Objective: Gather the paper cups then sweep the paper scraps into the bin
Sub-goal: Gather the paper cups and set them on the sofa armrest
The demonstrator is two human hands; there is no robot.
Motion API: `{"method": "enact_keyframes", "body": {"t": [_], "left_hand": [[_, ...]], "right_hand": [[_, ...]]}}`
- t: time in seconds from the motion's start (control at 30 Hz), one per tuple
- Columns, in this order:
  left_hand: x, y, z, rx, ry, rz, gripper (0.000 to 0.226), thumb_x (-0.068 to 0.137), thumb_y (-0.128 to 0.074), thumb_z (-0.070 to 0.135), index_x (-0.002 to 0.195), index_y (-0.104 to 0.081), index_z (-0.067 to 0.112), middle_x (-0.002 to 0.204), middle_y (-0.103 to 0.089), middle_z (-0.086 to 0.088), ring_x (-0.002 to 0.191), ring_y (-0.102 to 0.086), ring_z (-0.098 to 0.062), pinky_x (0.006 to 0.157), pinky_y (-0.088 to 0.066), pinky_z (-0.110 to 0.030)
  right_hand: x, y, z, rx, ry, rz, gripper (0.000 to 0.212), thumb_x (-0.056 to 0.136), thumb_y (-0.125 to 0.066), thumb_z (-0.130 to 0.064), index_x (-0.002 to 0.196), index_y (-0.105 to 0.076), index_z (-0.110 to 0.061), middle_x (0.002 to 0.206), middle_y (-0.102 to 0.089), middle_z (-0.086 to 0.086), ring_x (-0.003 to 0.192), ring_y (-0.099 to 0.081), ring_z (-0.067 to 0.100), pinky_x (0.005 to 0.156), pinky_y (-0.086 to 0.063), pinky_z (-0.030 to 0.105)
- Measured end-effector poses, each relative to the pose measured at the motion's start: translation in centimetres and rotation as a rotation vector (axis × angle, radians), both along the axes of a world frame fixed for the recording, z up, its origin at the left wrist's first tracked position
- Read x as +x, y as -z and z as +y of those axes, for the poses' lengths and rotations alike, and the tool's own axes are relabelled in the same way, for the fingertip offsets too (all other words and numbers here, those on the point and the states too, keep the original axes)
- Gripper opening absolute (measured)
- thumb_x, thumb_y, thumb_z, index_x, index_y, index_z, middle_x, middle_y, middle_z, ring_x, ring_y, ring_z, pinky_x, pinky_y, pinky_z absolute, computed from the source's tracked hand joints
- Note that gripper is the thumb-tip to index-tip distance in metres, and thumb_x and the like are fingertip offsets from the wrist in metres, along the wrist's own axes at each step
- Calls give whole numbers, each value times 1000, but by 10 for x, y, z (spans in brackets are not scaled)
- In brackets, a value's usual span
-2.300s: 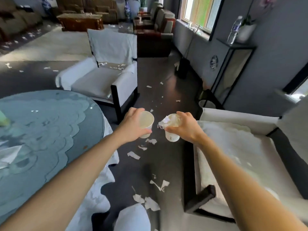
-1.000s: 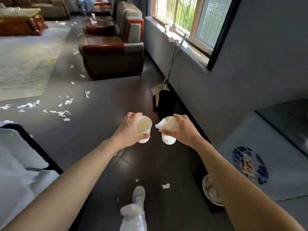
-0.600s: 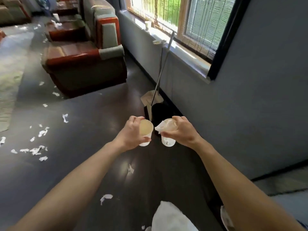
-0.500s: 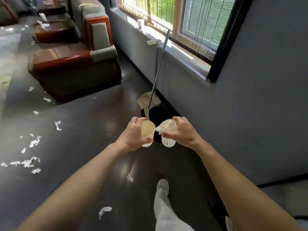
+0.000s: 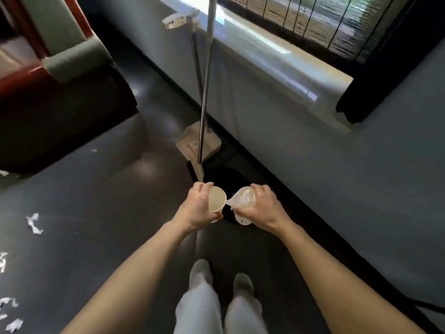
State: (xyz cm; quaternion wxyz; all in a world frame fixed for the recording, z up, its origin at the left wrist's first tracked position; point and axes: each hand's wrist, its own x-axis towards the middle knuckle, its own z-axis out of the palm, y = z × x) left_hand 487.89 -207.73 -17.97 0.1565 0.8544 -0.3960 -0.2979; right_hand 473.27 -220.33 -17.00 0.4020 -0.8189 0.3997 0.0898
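My left hand grips an empty white paper cup by its side. My right hand grips a second white paper cup with crumpled paper stuffed in its mouth. Both cups hang side by side, almost touching, over a black bin that stands on the dark floor against the wall. Most of the bin's opening is hidden behind my hands. Torn paper scraps lie on the floor at the left.
A broom and dustpan with long metal handles lean against the wall just behind the bin. A red and brown armchair stands at the left. The windowsill runs along the wall. My feet are below the bin.
I have walked up to the wall; the bin and broom are now close, directly under the cups. Both hands keep the same hold on their cups.
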Motion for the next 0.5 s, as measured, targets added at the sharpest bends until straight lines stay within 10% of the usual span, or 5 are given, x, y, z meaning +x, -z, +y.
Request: {"method": "enact_keyframes", "body": {"t": [0.5], "left_hand": [[106, 214, -121, 298, 466, -31, 104, 78, -73, 46, 154, -8, 15, 160, -8, -9, 145, -9, -32, 116, -18, -40]], "right_hand": [[93, 208, -57, 180, 260, 163, 85, 85, -64, -48, 152, -19, -20, 156, -24, 7, 141, -27, 28, 112, -31, 40]]}}
